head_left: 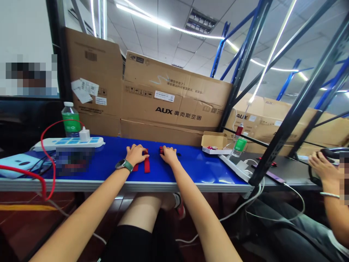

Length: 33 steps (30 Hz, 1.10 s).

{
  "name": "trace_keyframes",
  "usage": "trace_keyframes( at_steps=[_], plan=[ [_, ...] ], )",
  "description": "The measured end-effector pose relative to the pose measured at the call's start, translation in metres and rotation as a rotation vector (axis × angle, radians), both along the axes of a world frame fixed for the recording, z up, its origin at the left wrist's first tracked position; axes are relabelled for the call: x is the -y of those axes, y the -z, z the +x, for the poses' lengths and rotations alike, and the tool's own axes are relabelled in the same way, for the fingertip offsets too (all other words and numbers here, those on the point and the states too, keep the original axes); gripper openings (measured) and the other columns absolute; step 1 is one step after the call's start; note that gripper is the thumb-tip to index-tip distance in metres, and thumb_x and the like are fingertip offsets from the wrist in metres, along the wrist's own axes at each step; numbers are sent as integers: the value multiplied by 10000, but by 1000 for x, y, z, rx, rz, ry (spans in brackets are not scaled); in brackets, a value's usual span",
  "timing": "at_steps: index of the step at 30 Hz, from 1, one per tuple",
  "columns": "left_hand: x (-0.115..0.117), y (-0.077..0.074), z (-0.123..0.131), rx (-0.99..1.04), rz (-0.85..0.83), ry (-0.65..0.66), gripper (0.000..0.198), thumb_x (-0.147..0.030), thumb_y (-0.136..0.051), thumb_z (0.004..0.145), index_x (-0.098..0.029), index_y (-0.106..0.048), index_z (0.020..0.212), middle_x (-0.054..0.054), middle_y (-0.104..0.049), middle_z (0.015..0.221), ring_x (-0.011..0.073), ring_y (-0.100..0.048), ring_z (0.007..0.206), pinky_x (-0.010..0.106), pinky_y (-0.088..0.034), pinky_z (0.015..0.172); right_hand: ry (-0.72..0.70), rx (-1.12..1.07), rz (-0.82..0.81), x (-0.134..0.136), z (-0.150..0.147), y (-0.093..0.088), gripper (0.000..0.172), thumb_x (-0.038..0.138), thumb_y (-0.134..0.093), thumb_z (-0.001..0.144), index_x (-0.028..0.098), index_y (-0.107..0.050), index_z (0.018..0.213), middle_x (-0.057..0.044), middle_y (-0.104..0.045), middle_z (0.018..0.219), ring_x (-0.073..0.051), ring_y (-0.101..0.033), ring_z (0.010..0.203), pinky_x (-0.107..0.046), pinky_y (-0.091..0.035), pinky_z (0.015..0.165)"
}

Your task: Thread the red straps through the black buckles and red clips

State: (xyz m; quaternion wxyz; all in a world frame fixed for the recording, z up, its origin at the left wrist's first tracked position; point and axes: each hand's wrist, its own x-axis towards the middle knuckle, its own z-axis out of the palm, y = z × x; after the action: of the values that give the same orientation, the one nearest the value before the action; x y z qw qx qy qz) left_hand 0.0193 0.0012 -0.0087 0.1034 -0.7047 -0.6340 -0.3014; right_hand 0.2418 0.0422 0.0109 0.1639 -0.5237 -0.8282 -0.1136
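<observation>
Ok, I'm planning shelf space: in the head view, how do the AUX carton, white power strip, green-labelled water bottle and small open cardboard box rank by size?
1. AUX carton
2. white power strip
3. green-labelled water bottle and small open cardboard box: they look about alike, so I won't rank them.

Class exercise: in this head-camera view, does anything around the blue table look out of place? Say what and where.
The red cable looks untidy: it loops loosely beside the white power strip, crosses the blue table and droops over its front edge.
</observation>
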Motion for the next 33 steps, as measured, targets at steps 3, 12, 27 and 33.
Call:
trace_keyframes(
  at_steps=[3,12,27,33],
  plan=[
    [-3,-2,-5,30,64,-52,153,-352,-666,817,-260,-783,851,123,-724,1053,368,-544,1055,535,-347,939,-29,10,54,1,-3,2,358,250,-593,912,162,-560,1258,-184,-705,1126,-311,-614,1084,-480,-386,962],
    [11,-20,12,11,102,363,668,-373,-707,821,-306,-493,1450,103,-567,1411,309,-527,1267,429,-392,1006,-236,-645,-61,-13,2,-4,277,179,-481,843,202,-620,1081,-42,-737,884,-181,-684,806,-282,-497,773],
    [15,-26,15,-14,193,330,298,-387,-689,859,-280,-711,1136,93,-697,1128,299,-550,1106,454,-319,975,-500,-773,-318,-15,-3,-1,378,112,-438,691,170,-646,1002,-8,-711,812,-154,-637,695,-248,-520,682],
    [12,-24,16,-58,182,309,257,-380,-674,854,-240,-718,1064,105,-723,1070,299,-617,1055,447,-362,979,-337,-508,31,-6,-5,-1,341,126,-423,868,213,-688,1065,-49,-644,1099,-178,-580,1024,-305,-453,913]
  ],
)
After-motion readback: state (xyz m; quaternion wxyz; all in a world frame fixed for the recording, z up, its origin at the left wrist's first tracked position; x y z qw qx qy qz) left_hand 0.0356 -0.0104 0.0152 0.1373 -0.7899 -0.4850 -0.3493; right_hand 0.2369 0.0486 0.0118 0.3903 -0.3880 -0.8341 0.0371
